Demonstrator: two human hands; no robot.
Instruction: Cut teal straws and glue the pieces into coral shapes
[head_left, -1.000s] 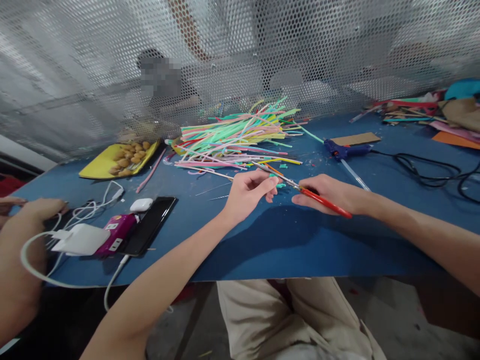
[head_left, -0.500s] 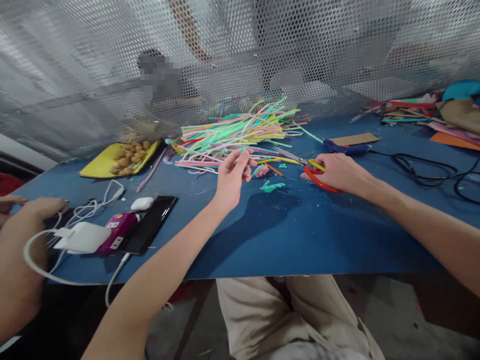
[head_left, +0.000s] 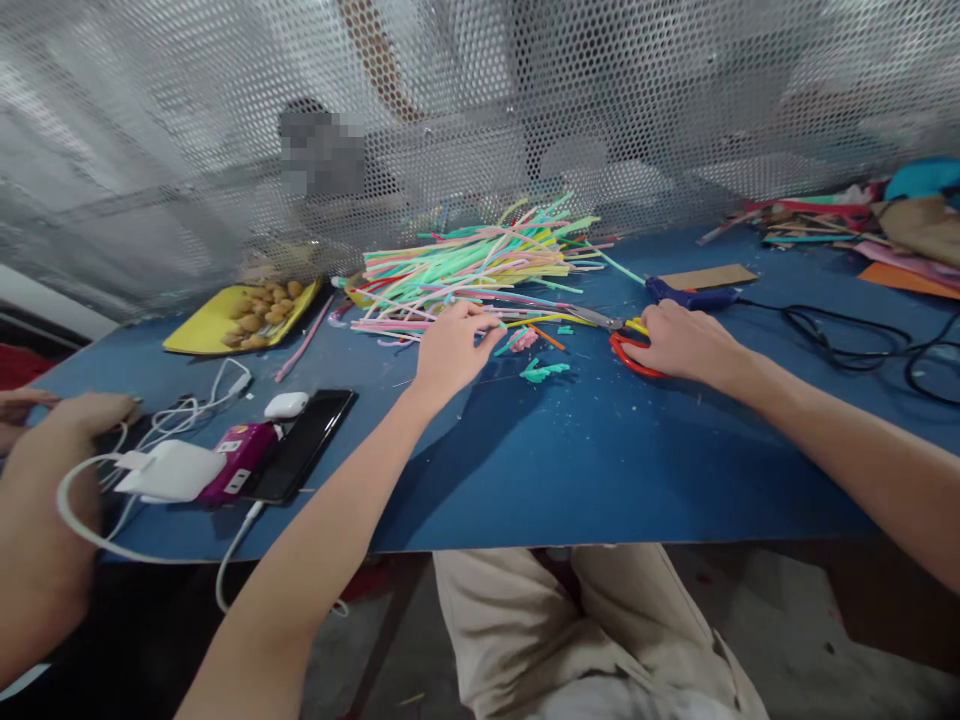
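Note:
My left hand (head_left: 454, 352) is closed in a pinch at the near edge of a heap of pastel pipe cleaners (head_left: 465, 262). A small bit of teal pipe cleaner shows at its fingertips; most of it is hidden. My right hand (head_left: 686, 342) is wrapped round the red and yellow handles of a pair of scissors (head_left: 636, 356), whose blades point left towards the heap. Between the hands lie a twisted teal pipe cleaner piece (head_left: 544, 372), a curled pink piece (head_left: 523, 340) and a short orange one (head_left: 547, 337).
A blue glue gun (head_left: 694, 298) with a black cord lies beyond my right hand, by a cardboard strip (head_left: 709, 277). To the left are a phone (head_left: 311, 445), a purple power block (head_left: 238, 460), cables and a yellow tray (head_left: 187, 335). Another person's arm (head_left: 49, 480) rests at far left.
My left hand has turned palm-down and shifted slightly left and down. My right hand and the scissors have moved only a little.

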